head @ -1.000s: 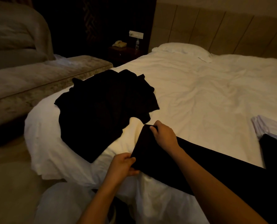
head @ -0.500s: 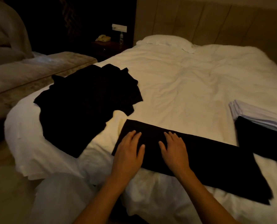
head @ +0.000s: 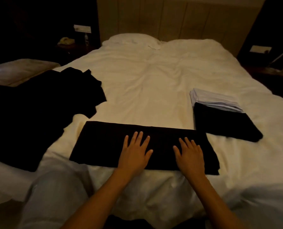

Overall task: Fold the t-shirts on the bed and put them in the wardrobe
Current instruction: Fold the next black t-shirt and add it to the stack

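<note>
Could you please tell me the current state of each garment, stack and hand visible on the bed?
black t-shirt: folded into a long strip, flat on the bed.
left hand: open, fingers spread, pressing the strip.
right hand: open, fingers spread, pressing the strip.
black pile: unfolded, heaped at the left.
folded black garment: folded, at the right.
white stack: folded, just behind the black garment.
bed: made, white cover wrinkled.

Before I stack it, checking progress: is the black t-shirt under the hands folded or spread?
Partly folded: black t-shirt lies as a long narrow strip.
</note>
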Demonstrator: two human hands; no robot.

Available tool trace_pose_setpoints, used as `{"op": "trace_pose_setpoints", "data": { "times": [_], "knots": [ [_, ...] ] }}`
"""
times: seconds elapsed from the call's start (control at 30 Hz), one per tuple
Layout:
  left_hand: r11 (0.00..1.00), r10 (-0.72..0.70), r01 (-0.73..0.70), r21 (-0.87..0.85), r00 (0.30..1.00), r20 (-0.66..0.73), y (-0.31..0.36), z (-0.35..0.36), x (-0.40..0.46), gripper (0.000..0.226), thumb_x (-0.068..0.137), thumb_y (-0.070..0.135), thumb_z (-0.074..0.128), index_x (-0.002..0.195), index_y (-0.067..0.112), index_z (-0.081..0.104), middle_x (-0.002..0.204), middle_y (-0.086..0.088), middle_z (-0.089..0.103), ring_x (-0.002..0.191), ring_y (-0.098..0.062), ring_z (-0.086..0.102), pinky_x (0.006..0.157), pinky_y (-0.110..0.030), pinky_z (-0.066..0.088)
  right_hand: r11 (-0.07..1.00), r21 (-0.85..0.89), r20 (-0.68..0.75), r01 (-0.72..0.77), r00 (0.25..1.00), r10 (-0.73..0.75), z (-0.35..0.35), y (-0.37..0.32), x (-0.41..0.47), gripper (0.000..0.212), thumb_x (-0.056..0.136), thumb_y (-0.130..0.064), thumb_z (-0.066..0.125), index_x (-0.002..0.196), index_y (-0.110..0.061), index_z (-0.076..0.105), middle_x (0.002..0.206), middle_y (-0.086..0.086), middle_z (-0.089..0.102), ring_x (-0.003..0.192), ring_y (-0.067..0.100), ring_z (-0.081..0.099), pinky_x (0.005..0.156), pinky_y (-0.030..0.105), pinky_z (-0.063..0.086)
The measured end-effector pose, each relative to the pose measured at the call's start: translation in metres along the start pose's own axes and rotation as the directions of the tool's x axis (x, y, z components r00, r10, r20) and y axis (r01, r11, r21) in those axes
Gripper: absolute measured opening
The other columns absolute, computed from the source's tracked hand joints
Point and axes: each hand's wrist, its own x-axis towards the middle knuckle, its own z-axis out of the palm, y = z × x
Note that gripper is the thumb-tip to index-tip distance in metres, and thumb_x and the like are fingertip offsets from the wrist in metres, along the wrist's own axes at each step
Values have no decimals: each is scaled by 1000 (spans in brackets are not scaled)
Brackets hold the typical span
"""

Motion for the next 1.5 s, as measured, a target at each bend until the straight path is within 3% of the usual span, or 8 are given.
{"op": "trace_pose_setpoints", "data": {
  "times": [0.33,0.47,0.63,0.8,1.03,1.2,1.37,1.5],
  "knots": [
    [993,-11,12,-117,1000,3,35,13,26,60,102,57,13,157,32,9,165,-2,2,152,-19,-5,122,-40,-4,833,429,141,-349,937,320,-24,63,19,80,90,-41,66,150,-4,28,140,23,49,125,41,50,98,46,44],
    [987,-53,51,-150,999,-8,40,20,28,86,80,65,-14,156,33,10,165,0,4,152,-19,-4,121,-40,-5,429,766,388,-479,877,284,-29,77,29,44,86,-19,72,124,-2,57,109,18,68,91,31,68,77,41,58],
    [975,-89,89,-205,996,10,42,22,27,77,87,63,-9,156,33,7,165,5,2,151,-13,-6,120,-35,-8,-133,793,599,-594,801,-2,-48,70,23,35,86,-11,64,119,1,62,98,19,73,81,29,73,59,31,58],
    [781,-176,225,-582,974,140,42,9,33,51,107,40,12,156,28,9,164,10,8,149,-3,-1,120,-28,-9,-273,799,532,-535,842,-92,-80,40,21,24,88,-8,59,111,0,63,82,14,74,68,24,73,53,27,56],
    [523,-169,302,-797,953,251,35,-6,34,52,106,43,8,155,29,19,157,15,8,148,-8,3,119,-29,-5,-164,862,468,-479,878,-104,-114,-39,27,28,88,-7,62,114,3,63,98,20,73,83,30,73,61,32,59],
    [-177,-163,284,-942,936,313,5,-27,25,51,104,50,27,139,23,53,137,-5,58,125,-21,55,109,-40,42,59,892,452,-449,878,-158,-124,-100,32,31,88,-12,62,112,8,59,92,23,65,75,31,67,64,36,58],
    [-362,-283,211,-908,903,322,-56,-48,11,56,104,50,25,144,16,45,140,-9,55,125,-26,55,109,-48,42,306,876,440,-374,878,-187,-118,-165,34,6,89,-12,62,89,-6,60,73,9,60,61,20,60,53,28,47],
    [-469,-326,174,-866,877,353,-101,-55,-7,59,104,52,25,144,15,45,140,-10,54,122,-28,57,100,-44,47,511,803,467,-307,857,-218,-96,-212,34,21,88,-15,64,107,-6,63,89,10,66,75,20,64,58,27,46]
  ]
}}
